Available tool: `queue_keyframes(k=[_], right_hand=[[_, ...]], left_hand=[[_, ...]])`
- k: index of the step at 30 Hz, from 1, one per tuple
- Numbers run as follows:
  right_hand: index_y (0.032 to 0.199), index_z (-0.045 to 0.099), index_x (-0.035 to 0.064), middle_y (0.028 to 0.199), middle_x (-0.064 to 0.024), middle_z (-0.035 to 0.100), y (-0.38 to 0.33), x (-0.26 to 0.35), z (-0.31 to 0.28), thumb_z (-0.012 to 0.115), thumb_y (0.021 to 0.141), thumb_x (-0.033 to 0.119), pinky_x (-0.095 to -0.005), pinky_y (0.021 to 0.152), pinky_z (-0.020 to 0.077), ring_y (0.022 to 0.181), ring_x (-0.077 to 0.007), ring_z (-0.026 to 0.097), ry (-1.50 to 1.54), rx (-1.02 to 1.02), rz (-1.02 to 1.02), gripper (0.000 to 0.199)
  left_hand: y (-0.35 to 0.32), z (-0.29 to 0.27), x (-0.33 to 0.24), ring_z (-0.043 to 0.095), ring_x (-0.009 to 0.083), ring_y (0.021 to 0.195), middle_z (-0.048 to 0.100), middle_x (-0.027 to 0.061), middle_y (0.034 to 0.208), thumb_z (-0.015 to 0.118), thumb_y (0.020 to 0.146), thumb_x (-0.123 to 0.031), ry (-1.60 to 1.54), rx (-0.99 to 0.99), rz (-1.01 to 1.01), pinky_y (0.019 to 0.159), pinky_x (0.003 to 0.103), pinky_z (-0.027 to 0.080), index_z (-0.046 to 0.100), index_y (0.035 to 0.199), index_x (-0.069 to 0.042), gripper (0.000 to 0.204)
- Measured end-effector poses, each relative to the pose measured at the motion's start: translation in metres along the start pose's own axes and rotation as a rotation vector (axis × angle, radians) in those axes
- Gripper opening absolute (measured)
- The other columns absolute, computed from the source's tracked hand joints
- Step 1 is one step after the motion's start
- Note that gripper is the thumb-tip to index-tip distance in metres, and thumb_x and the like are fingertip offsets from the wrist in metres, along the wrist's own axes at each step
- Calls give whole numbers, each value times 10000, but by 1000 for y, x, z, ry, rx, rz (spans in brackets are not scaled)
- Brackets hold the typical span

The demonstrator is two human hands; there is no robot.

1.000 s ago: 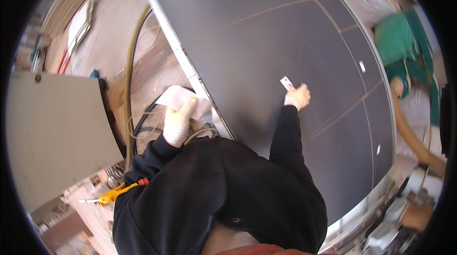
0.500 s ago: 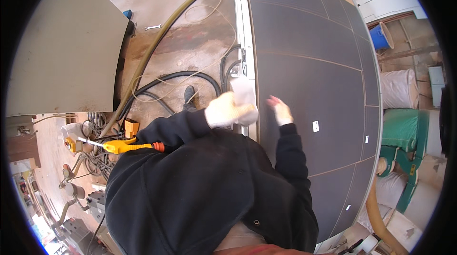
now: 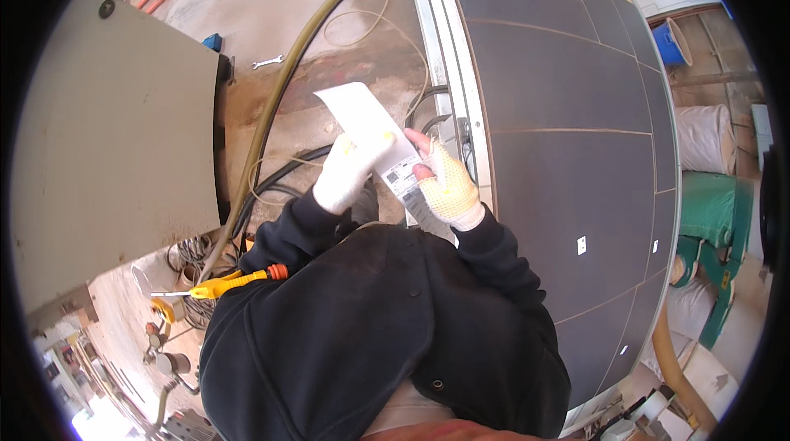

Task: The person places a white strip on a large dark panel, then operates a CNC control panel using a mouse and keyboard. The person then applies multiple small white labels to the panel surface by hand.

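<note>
My left hand (image 3: 346, 169), in a white knit glove, is closed on a strip of white labels (image 3: 355, 110) held in front of my body. Its upper part is blank white; printed labels show lower down. At the strip's right edge, my right hand (image 3: 448, 186) pinches it with bare fingertips that stick out of a cream dotted glove. A large dark panel (image 3: 568, 169) lies to my right, crossed by thin pale cut lines. Small white labels (image 3: 581, 245) are stuck on several of its pieces.
A light metal rail (image 3: 461, 54) edges the panel. Left of it, a yellow hose (image 3: 284, 71), black cables and a wrench (image 3: 267, 62) lie on the floor. A grey cabinet (image 3: 123, 145) stands at left. A yellow air blow gun (image 3: 230, 283) is by my left side. A blue bucket (image 3: 671, 44) sits far right.
The label strip has come up and left, away from the rail, and now shows its length. My right hand has moved left from over the panel to the strip's edge. My view has shifted slightly.
</note>
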State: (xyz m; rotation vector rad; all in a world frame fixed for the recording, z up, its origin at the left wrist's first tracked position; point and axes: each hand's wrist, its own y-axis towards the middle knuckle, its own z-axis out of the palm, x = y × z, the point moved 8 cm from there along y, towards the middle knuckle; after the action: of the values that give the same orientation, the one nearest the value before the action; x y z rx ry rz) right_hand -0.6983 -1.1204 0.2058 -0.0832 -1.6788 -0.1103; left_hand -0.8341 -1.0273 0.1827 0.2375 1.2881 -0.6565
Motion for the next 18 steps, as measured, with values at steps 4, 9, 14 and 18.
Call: queue_keyframes(k=[4, 9, 14, 18], right_hand=[[1474, 537, 56, 1345, -184, 655, 73, 16, 19, 573, 931, -25, -326, 1013, 516, 1210, -242, 663, -22, 99, 51, 550], [1144, 703, 49, 1007, -168, 749, 150, 82, 23, 721, 863, 66, -378, 804, 582, 939, -314, 753, -67, 72, -231, 282], [1026, 688, 75, 895, -154, 703, 194, 127, 36, 660, 935, 243, -459, 741, 545, 839, -377, 690, -406, -21, -606, 193], [1066, 661, 76, 905, -170, 707, 233, 124, 51, 618, 952, 289, -461, 769, 542, 849, -386, 691, -412, 27, -649, 245]], left_hand=[[49, -40, -31, 674, 137, 933, 710, 38, 1044, 650, 1006, -151, 70, 43, 1, 833, 296, 526, 667, 1180, 2, 232], [86, -50, -90, 698, 175, 948, 715, 89, 1045, 634, 1000, -298, -244, 289, -234, 863, 305, 545, 653, 1156, 49, 382], [116, -100, -160, 615, 101, 810, 631, 19, 910, 642, 1020, -163, -2, -32, 145, 721, 264, 489, 636, 1005, -22, 142], [124, -140, -182, 659, 123, 880, 679, 53, 1001, 675, 1008, -126, 49, -270, 292, 726, 285, 519, 650, 1105, -9, 154]])
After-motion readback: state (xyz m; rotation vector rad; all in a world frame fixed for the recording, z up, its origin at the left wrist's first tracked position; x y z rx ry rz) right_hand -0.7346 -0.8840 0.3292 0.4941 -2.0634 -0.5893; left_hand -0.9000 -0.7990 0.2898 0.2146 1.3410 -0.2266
